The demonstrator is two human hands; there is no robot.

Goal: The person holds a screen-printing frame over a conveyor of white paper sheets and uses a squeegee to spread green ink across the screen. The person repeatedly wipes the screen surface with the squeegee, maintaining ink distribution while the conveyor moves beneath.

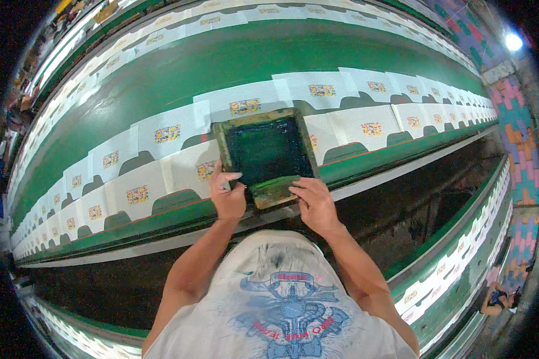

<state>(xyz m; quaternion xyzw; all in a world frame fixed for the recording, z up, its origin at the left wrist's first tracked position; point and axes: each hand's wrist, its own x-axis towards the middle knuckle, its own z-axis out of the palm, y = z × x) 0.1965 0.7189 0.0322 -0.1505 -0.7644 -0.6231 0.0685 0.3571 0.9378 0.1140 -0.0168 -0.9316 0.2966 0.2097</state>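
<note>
L hand (227, 196) grips the lower L corner of the screen (266, 152), thumb laid over the near edge, other fingers round the L side. R hand (315, 202) has hold of the lower R corner, fingertips on top of the near edge; its thumb pos. is hard to make out. Screen is approx. mid-frame, a bit above ctr: squarish, worn wooden rim, dk green/black panel, brighter green strip nr the bottom. It's tilted slightly in view & covers parts of both rows of white pieces (179, 157), its near edge reaching past the table edge. Can't tell if it touches the pieces or sits just above.

Table (233, 60) is green, curving L to R across the frame. Pieces lie in two rows along its near side, some overlapping, w/ small multicol. prints (167, 133); more rows run along the top. Pale rail (371, 186) follows the near edge, w/ a dk gap below it.

2nd table (461, 317), lower R, also green w/ white pieces. Bright lamp (513, 42) upper R, nr a multicol. block wall (515, 137). Another person (497, 299) at far lower R. Wearer's lt shirt (227, 323), bottom ctr, has a blue & red graphic plus dk smudges.
</note>
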